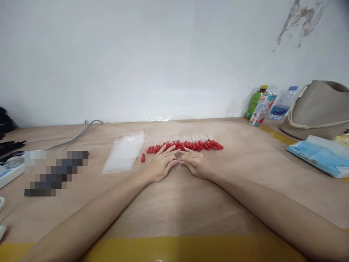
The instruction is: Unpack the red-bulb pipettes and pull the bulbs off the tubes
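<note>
On the bench lies a row of red-headed sticks, their pale ends pointing to the wall. The left hand and the right hand are at the near side of this row. The left grip is pinching a small red piece, and a pale thin part shows between both hands; whether the right grip is closed on it, I cannot tell. One loose red head lies just beside the left end of the row, and transparent sleeves lie farther left. Well to the right of the row is a blue packet.
</note>
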`<state>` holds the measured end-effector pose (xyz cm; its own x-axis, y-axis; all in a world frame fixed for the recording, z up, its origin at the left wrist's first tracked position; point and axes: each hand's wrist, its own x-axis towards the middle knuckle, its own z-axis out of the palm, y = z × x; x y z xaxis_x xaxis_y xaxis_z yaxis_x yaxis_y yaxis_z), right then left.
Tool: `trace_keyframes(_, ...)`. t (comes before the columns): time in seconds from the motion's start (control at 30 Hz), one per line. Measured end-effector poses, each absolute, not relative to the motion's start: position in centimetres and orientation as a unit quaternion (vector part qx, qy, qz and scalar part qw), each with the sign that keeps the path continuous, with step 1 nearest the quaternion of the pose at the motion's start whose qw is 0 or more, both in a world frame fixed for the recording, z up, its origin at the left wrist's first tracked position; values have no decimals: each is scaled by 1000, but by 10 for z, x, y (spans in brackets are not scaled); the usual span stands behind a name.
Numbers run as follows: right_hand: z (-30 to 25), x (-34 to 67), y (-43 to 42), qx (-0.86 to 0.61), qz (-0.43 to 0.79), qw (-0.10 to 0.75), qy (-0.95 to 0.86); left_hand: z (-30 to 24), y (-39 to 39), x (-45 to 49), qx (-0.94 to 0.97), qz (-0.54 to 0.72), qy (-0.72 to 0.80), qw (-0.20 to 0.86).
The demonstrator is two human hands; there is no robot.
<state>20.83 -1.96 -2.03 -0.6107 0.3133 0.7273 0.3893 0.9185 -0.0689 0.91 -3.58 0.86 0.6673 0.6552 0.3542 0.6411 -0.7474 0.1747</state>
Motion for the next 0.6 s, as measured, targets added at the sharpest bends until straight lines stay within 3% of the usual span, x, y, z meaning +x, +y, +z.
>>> trace_keyframes(0.6, -33, 211, -14, -179, -58, 428, -884, 7, -37, 3, 919, 198, 340, 17)
